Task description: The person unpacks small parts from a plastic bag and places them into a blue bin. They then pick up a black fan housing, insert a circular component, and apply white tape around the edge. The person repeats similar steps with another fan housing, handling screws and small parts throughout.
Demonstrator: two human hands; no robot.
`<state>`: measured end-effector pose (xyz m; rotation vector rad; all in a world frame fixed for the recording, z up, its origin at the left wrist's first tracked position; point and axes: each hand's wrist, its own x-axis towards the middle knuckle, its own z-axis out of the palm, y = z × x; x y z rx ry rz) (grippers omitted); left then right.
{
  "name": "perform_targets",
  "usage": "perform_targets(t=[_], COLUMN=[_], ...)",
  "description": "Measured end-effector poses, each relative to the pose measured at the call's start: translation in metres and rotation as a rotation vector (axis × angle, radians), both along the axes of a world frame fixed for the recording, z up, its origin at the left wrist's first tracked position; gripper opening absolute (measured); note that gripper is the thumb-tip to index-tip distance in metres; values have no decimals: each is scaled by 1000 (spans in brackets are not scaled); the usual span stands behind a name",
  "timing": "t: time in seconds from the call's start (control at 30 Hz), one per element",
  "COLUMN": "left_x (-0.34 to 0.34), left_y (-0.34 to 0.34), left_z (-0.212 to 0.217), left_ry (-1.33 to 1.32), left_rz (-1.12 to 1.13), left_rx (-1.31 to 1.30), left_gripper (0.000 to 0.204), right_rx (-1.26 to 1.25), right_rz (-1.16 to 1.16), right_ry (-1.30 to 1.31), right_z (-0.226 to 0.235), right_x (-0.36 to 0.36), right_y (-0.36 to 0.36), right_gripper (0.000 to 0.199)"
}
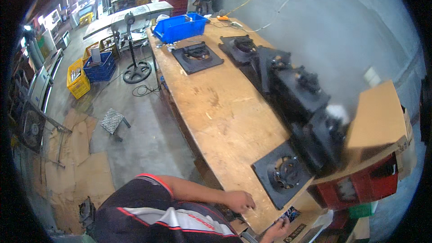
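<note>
My left hand (240, 201) is over the near end of the wooden workbench (220, 121), its fingers curled; anything inside them is hidden. At the bench's near right corner, my right hand (278, 229) has its fingers pinched together around something small and dark that I cannot make out. It is beside an open cardboard box (306, 213) with small dark and blue items showing in it. Just beyond both hands lies a square black plate with a round fan-like housing (285, 171), flat on the bench and touched by neither hand.
More black fan-like units (301, 85) are piled along the bench's wall side. Another black unit (197, 57) lies near the far end, before a blue bin (180, 28). A large carton (378, 117) and a red crate (360, 180) stand right. A stool (113, 120) and pedestal fan (130, 49) stand left.
</note>
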<state>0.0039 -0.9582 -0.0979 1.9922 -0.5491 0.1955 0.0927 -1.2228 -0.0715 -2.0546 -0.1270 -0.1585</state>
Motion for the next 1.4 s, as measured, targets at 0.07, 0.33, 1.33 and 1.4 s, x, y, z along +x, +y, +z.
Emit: perform_targets(t=[0.07, 0.33, 1.33, 1.4], left_x=[-55, -192, -208, -201], left_y=[78, 263, 1018, 1042], left_z=[-1, 6, -25, -26], left_ry=[162, 440, 269, 225], left_rz=[276, 918, 1589, 1542], left_rx=[145, 83, 439, 502], left_gripper=[43, 39, 34, 32], right_rx=[-16, -64, -705, -725], right_rz=[116, 665, 684, 644], right_ry=[14, 113, -87, 8], right_z=[11, -2, -25, -23], right_x=[-16, -20, -84, -85], right_y=[65, 325, 966, 970], right_gripper=[30, 26, 37, 36])
